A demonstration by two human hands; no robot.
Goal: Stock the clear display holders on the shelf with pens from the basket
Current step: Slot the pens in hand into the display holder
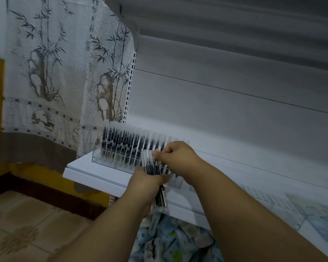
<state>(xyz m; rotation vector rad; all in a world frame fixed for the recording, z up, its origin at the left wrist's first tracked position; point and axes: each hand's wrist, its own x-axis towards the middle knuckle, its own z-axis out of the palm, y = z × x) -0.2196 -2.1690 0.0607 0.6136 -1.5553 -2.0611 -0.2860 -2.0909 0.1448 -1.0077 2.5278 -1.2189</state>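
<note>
We are looking down at two bare hands working at the front edge of a white shelf [95, 176]. The left hand [147, 183] is wrapping its curled fingers tightly around a bundle of pens [155, 178], which are standing upright in the fist, clear caps above the knuckles and dark barrels sticking out below. The right hand [175, 155] is reaching in from above, its thumb and fingertips pinching the capped top of one pen in that bundle; its other fingers are curling loosely. Just behind and to the left of both sets of fingers, clear display holders [110, 157] are sitting in a row on the shelf, packed with upright pens whose caps are blurring together. Below the left wrist, under the shelf, we are seeing a heap of pale packets [170, 241]. A bamboo-print curtain [55, 72] is hanging far left.
</note>
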